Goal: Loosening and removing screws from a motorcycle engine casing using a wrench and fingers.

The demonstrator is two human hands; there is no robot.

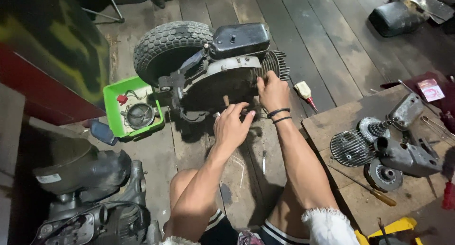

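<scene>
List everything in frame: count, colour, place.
engine: 1, black and grey, floor centre
tyre: 1, black, behind engine
tray: 1, green, left of engine, holds small parts
glue bottle: 1, cream with red tip, right of engine
board: 1, brown, right, bears grey engine parts
screwdriver: 1, orange handle, on board
second engine: 1, grey, bottom left
left hand: at engine's underside
right hand: on engine by the fins, black bands at wrist

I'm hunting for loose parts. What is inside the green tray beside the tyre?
The green tray holds a round metal part with a wire loop, a small red piece and thin wires. The engine shades its right corner, so anything there is hidden.
</scene>
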